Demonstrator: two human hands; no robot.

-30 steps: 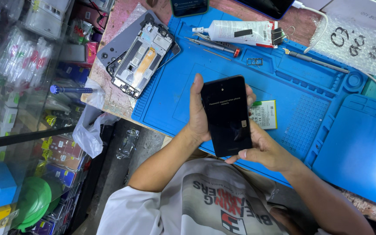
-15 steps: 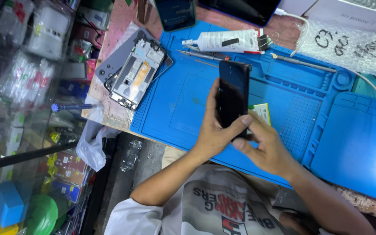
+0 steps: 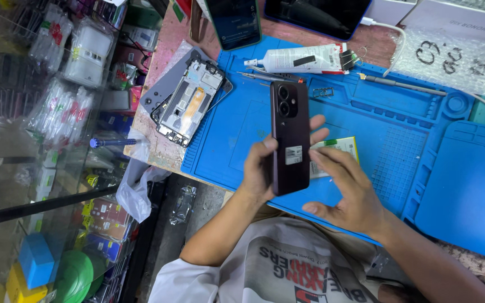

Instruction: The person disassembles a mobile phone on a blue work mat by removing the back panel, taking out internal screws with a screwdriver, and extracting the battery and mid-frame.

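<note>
My left hand (image 3: 262, 171) pinches the dark phone (image 3: 290, 137) by its edges above the blue mat (image 3: 478, 185), my right hand (image 3: 346, 191) spread loosely beside it, so I judge 1 slip could drop it.

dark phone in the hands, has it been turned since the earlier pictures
Yes. The dark rectangular phone has been flipped: a second ago its glass screen faced the camera, now its back with two camera lenses does. It remains above the blue silicone work mat, held by the left hand.
</note>
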